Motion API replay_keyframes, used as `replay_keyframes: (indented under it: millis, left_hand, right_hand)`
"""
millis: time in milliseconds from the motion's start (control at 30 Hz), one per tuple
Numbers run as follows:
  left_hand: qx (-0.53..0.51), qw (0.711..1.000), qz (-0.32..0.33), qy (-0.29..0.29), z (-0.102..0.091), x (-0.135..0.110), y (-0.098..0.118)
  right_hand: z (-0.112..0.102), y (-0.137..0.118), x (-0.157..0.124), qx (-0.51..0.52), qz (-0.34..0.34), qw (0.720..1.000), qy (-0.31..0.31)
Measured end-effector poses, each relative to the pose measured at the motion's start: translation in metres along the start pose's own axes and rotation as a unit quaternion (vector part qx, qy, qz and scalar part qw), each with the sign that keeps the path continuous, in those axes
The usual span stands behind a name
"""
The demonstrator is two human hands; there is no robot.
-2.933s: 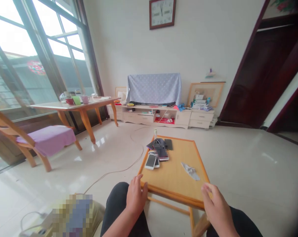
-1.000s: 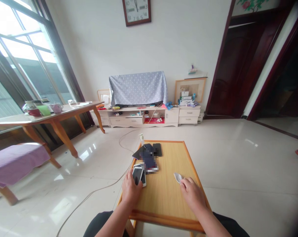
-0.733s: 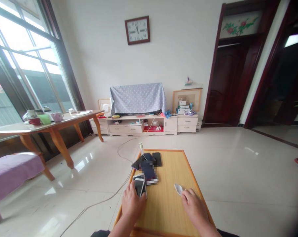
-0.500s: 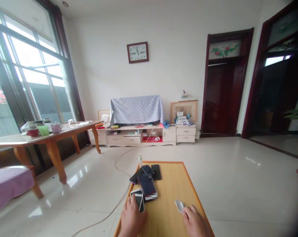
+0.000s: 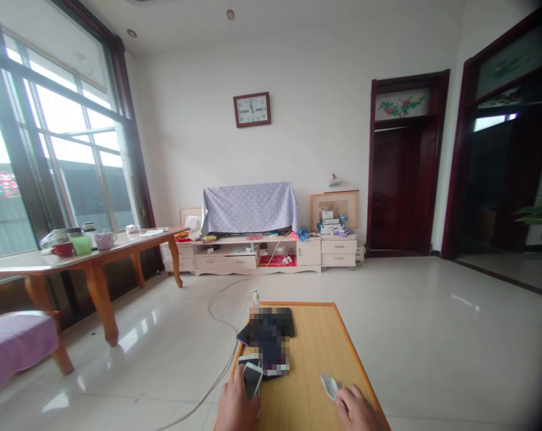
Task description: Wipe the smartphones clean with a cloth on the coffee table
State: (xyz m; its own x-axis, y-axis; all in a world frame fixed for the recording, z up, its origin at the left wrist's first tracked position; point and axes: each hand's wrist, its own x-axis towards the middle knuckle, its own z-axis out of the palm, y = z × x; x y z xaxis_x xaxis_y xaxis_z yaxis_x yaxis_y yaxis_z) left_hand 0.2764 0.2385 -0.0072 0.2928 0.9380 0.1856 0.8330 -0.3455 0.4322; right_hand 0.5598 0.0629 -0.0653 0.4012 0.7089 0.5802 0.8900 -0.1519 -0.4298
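A low wooden table with an orange rim (image 5: pixel 306 305) fills the bottom middle of the view, cut off by the lower edge. My left hand (image 5: pixel 235 406) is at its near left, its fingers on a white smartphone (image 5: pixel 253 380) that is tilted up. A second pale phone (image 5: pixel 248 361) lies just beyond it, against a pile of dark phones (image 5: pixel 271 341) that is blurred out in places. My right hand (image 5: pixel 357 414) is at the near right, fingertips against a small grey-white cloth (image 5: pixel 330 387). A small pump bottle (image 5: pixel 255 297) stands past the far left corner.
A pale cable (image 5: pixel 212 353) loops over the glossy tiled floor left of the low table. Further left are a long wooden table (image 5: pixel 86 254) with mugs and a purple-covered stool (image 5: pixel 14 341). A cream cabinet (image 5: pixel 253 257) stands against the far wall, and dark wooden doors (image 5: pixel 403 167) are at the right.
The view has tilted up, so the low table sits lower in the picture and more ceiling shows. The white phone is now tilted up under my left fingers.
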Motion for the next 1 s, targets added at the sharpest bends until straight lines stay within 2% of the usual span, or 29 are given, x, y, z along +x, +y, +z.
replay_keyframes:
  millis: [200, 433, 633, 800, 1000]
  left_hand:
    - [-0.076, 0.997, 0.013, 0.006, -0.007, -0.004, -0.001]
    - [-0.137, 0.991, -0.001, -0.009, -0.011, -0.010, 0.001]
    - [-0.165, 0.986, -0.002, 0.028, -0.013, -0.016, -0.003]
    - [-0.167, 0.981, 0.080, 0.049, -0.008, -0.030, 0.009]
    - [-0.165, 0.970, 0.178, -0.018, 0.020, -0.057, 0.050]
  right_hand:
    - [0.008, 0.005, -0.007, -0.028, 0.005, 0.999, -0.035]
    - [-0.004, -0.006, -0.007, -0.020, 0.047, 0.996, -0.070]
    - [-0.006, -0.009, -0.004, -0.011, 0.059, 0.995, -0.079]
    - [-0.006, -0.008, -0.002, 0.004, 0.065, 0.995, -0.077]
    - [-0.015, -0.011, 0.001, 0.101, 0.071, 0.991, -0.049]
